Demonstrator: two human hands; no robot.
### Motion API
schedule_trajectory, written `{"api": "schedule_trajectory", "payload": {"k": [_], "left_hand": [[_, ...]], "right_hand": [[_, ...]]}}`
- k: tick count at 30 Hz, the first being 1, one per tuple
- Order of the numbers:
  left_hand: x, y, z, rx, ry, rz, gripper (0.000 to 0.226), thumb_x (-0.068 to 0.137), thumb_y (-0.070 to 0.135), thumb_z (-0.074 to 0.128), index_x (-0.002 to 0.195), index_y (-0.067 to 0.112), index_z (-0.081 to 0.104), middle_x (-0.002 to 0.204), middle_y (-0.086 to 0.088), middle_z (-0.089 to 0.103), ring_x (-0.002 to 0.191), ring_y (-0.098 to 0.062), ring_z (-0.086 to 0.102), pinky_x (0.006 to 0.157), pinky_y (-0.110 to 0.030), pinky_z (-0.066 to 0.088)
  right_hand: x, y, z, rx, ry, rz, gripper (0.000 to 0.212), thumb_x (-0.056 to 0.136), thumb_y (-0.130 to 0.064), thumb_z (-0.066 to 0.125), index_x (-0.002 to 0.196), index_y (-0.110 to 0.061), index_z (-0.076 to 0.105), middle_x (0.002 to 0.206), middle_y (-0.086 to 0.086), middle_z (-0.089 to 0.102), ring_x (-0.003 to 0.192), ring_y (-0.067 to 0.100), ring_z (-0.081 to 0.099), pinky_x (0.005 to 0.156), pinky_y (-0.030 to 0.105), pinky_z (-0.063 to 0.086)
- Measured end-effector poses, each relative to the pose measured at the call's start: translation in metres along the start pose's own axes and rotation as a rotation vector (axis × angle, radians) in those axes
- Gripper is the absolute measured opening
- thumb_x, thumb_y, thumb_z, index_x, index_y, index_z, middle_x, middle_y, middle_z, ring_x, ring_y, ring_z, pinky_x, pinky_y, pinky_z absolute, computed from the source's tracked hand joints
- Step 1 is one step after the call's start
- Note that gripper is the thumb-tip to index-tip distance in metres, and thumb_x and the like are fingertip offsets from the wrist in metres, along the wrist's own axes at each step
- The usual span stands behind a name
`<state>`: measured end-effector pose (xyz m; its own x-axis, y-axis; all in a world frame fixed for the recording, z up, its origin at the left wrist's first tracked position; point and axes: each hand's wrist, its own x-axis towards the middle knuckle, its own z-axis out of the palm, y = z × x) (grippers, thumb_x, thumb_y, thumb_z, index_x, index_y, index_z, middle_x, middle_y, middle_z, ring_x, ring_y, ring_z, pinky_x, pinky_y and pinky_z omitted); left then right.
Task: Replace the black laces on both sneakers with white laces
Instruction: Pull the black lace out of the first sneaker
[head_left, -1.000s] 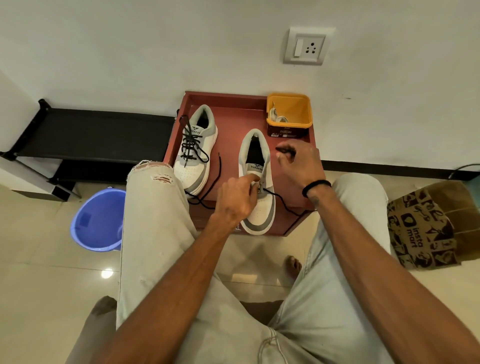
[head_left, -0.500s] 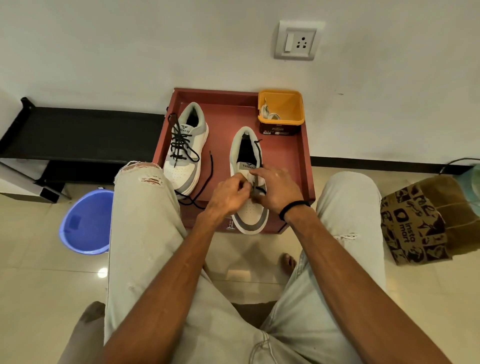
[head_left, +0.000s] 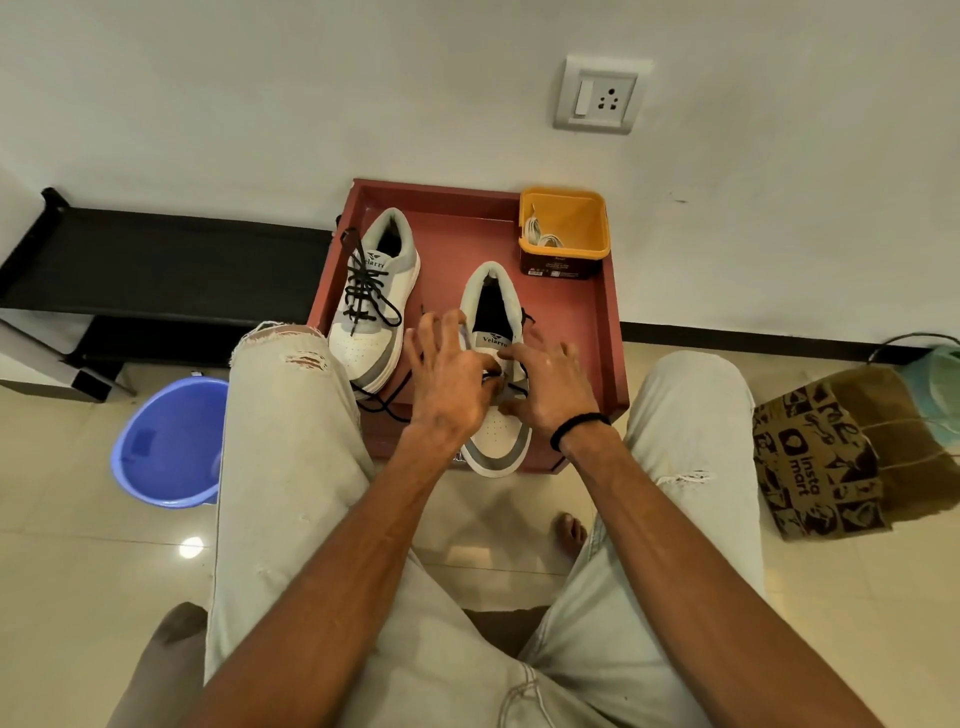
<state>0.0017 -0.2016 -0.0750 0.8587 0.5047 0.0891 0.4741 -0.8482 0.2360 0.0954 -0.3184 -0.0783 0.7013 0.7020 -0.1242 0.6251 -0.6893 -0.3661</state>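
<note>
Both hands, left hand (head_left: 447, 384) and right hand (head_left: 550, 387), pinch the thin, limp black lace (head_left: 511, 387) on the grey-and-white sneaker (head_left: 496, 364); it is best pulled close to the eyelets.

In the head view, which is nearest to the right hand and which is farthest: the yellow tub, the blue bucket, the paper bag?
From the right hand:
1. Yellow tub, on the tray's far right corner.
2. Paper bag, on the floor, right.
3. Blue bucket, on the floor, far left.
</note>
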Motion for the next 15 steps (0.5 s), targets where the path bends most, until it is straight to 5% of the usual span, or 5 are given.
{"api": "schedule_trajectory", "payload": {"k": [3,6,10,13,15], "left_hand": [[0.0,0.002,0.004,-0.111,0.039,-0.038,0.02,0.085,0.045,0.077,0.104,0.038,0.078,0.141,-0.006,0.038,0.135,-0.033,0.028,0.116,-0.054,0.023],[-0.001,-0.001,0.003,-0.353,0.165,-0.18,0.016,0.09,0.038,0.075,0.101,0.027,0.078,0.128,-0.008,0.043,0.123,-0.026,0.035,0.108,-0.044,0.033],[-0.001,-0.007,-0.003,-0.626,0.057,-0.494,0.021,0.097,0.036,0.067,0.112,0.021,0.07,0.131,-0.013,0.047,0.125,-0.024,0.034,0.095,-0.026,0.025],[-0.007,-0.006,0.0,-0.385,0.08,-0.353,0.033,0.094,0.032,0.068,0.126,0.031,0.061,0.142,-0.015,0.037,0.136,-0.032,0.029,0.11,-0.043,0.033],[-0.008,-0.002,0.003,-0.167,0.09,-0.176,0.038,0.09,0.032,0.072,0.126,0.038,0.063,0.154,-0.015,0.026,0.147,-0.04,0.017,0.119,-0.06,0.025]], "right_hand": [[0.002,0.004,-0.003,-0.022,-0.005,0.01,0.07,0.075,-0.031,0.087,0.138,-0.035,0.056,0.149,0.006,0.039,0.128,0.035,0.038,0.105,0.049,0.042],[0.003,0.006,0.001,0.004,-0.02,-0.007,0.072,0.07,-0.037,0.09,0.133,-0.036,0.057,0.136,-0.002,0.054,0.119,0.032,0.049,0.1,0.044,0.045],[0.009,0.006,0.009,0.032,-0.031,0.002,0.07,0.065,-0.043,0.09,0.127,-0.039,0.057,0.125,-0.008,0.064,0.114,0.027,0.057,0.097,0.041,0.044],[0.007,0.004,0.009,0.04,-0.01,-0.013,0.069,0.067,-0.04,0.09,0.128,-0.036,0.058,0.126,-0.007,0.066,0.114,0.026,0.058,0.097,0.039,0.042],[0.004,0.005,0.006,0.059,-0.005,-0.029,0.067,0.07,-0.035,0.09,0.131,-0.032,0.059,0.128,-0.004,0.067,0.114,0.026,0.059,0.099,0.038,0.04]]}}
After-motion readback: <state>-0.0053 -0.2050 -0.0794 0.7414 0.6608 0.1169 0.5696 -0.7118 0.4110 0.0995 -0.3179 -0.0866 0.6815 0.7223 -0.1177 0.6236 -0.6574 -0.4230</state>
